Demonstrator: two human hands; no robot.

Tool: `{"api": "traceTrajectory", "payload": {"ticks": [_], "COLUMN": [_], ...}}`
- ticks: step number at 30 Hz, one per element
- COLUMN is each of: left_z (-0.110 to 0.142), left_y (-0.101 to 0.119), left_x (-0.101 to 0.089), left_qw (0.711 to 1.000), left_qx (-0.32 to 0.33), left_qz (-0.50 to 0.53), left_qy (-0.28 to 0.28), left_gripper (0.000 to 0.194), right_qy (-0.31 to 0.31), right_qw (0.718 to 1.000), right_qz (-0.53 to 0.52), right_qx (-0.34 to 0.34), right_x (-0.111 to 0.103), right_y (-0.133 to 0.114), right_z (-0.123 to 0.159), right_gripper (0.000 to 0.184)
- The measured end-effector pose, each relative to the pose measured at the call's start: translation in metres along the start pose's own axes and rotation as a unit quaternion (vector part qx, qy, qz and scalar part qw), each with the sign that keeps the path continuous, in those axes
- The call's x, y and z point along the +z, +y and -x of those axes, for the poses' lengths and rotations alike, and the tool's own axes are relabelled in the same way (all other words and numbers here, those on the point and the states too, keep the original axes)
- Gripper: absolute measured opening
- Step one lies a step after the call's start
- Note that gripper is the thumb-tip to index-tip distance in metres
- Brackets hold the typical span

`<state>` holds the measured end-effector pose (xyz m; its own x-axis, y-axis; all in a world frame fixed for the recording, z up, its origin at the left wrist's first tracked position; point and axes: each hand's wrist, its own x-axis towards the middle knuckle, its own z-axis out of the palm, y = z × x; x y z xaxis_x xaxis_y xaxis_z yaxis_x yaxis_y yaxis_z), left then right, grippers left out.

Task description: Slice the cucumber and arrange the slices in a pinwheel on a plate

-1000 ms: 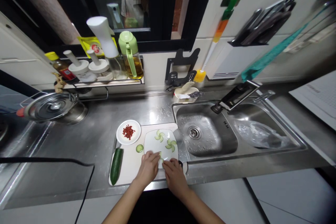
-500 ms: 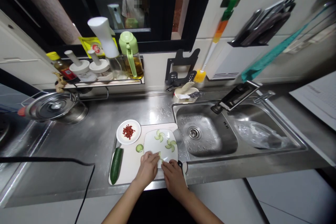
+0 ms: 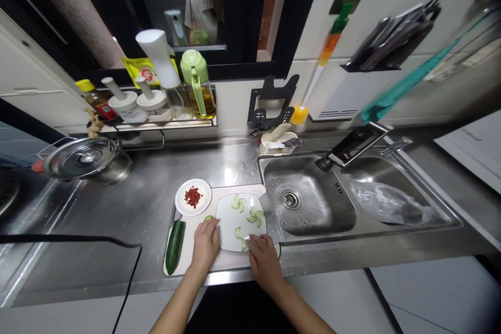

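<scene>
the left hand (image 3: 206,244) and the right hand (image 3: 266,261) are bare, with slim fingers; the nails are too small to make out. the left forearm (image 3: 177,297) and the right forearm (image 3: 300,307) are bare as well, down to the lower edge of the view, smooth in outline and narrowing toward the wrists. between them shows black clothing (image 3: 230,310), plain and even, its cut and fabric too dark to tell.

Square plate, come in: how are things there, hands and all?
Left hand beside square plate; right hand at its near right corner, by thin slice. Two cucumber swirls on plate. In the way: left hand, partly hiding cucumber piece.
</scene>
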<state>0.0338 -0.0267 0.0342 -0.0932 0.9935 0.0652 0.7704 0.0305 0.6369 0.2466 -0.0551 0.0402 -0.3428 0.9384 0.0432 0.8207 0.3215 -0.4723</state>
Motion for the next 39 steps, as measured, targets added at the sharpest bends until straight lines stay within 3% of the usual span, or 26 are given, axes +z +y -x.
{"api": "traceTrajectory", "payload": {"ticks": [4, 8, 17, 31, 39], "left_z": [-0.005, -0.005, -0.010, -0.020, -0.021], "left_y": [-0.021, -0.030, -0.030, -0.025, -0.022], "left_x": [-0.008, -0.007, 0.003, -0.002, -0.012], "left_qw": [0.996, 0.993, 0.992, 0.985, 0.975], "left_qx": [-0.077, -0.106, -0.116, -0.167, -0.202], "left_qz": [-0.014, -0.039, -0.046, -0.011, 0.094], "left_qy": [0.050, 0.042, 0.017, 0.033, 0.023], "left_gripper": [0.030, 0.033, 0.034, 0.017, 0.021], "right_qy": [0.007, 0.013, 0.014, 0.016, 0.012], "right_qw": [1.000, 1.000, 1.000, 1.000, 0.998], "right_qz": [-0.001, -0.008, -0.002, -0.020, -0.054], "right_qx": [0.015, 0.014, 0.017, 0.004, 0.012], "right_x": [-0.003, -0.004, -0.001, -0.003, -0.003], "right_y": [0.007, 0.008, 0.007, 0.008, 0.009], "right_z": [-0.003, -0.003, 0.003, 0.004, 0.001], "right_gripper": [0.034, 0.032, 0.032, 0.031, 0.030]}}
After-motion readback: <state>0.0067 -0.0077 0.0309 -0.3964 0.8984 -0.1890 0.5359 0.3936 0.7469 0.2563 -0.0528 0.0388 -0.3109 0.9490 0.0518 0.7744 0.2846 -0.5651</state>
